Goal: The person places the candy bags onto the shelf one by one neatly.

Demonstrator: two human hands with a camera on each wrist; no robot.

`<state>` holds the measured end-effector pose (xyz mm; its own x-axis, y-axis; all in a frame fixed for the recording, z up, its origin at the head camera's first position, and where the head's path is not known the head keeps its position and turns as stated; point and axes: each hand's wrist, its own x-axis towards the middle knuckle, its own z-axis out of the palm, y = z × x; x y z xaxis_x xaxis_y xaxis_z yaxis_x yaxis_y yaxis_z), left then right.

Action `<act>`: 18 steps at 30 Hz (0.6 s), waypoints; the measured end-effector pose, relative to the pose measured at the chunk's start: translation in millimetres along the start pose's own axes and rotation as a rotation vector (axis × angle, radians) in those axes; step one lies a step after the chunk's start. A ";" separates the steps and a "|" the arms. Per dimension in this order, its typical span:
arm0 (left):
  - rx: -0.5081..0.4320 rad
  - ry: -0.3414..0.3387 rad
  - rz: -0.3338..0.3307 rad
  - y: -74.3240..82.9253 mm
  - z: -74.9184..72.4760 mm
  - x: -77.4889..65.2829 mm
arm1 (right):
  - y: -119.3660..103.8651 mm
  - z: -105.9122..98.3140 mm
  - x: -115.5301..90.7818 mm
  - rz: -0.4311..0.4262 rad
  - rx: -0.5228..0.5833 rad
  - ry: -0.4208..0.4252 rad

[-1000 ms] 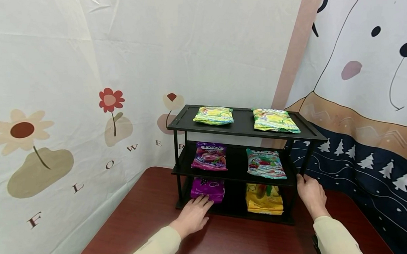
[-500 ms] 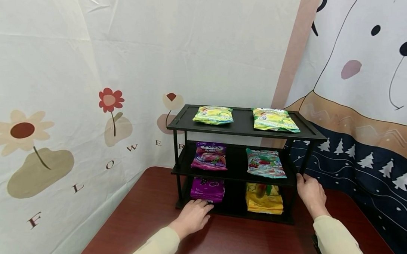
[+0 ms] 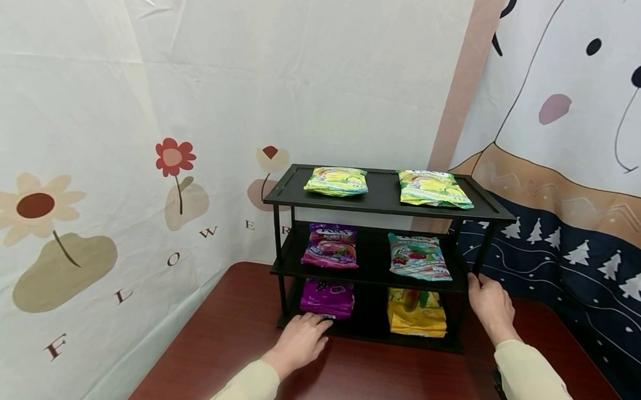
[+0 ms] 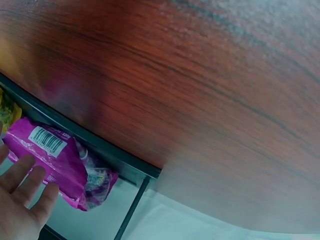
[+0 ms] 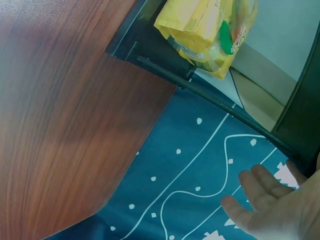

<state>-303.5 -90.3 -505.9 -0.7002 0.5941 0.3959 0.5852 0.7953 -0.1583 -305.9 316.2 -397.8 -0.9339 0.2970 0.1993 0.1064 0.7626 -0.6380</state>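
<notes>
A black three-tier rack (image 3: 373,273) stands on the table with candy bags on every tier. My left hand (image 3: 300,342) reaches to the bottom tier, fingertips right at the front edge of a purple grape candy bag (image 3: 327,298). In the left wrist view its fingers (image 4: 39,182) are spread and relaxed beside the bag (image 4: 47,155). At the rack's right side my right hand (image 3: 491,306) pinches the post by the middle shelf's corner. Its other fingers (image 5: 257,187) stretch loosely away in the right wrist view. A yellow candy bag (image 3: 417,314) lies bottom right.
On the middle tier lie a berries bag (image 3: 330,247) and a teal bag (image 3: 419,257). Two yellow-green lemon bags (image 3: 337,182) rest on top. The reddish-brown table (image 3: 380,380) meets printed cloth walls (image 3: 216,109) behind and a navy cloth (image 3: 594,296) at right.
My left hand has drawn back slightly from over the front of the purple bag to its lower front edge. The right hand, the rack and the other bags look unchanged.
</notes>
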 end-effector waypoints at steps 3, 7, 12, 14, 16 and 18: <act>-0.001 0.011 -0.010 -0.4 -0.4 0.1 | 0.5 0.1 -0.5 0.011 -0.001 -0.010; -0.006 0.038 -0.042 1.5 -0.7 2.5 | 2.6 -0.7 -1.1 0.033 -0.011 -0.019; 0.008 0.085 -0.086 5.1 -2.6 4.8 | 5.4 -0.7 -0.9 0.039 -0.017 -0.035; 0.013 0.104 -0.099 6.3 -4.0 4.3 | 6.5 -0.4 -1.4 0.050 -0.014 -0.042; 0.010 0.110 -0.121 7.0 -5.9 2.7 | 7.9 0.5 -2.5 0.061 -0.005 -0.045; -0.002 0.102 -0.154 7.0 -7.8 0.5 | 9.1 2.3 -4.3 0.069 0.010 -0.046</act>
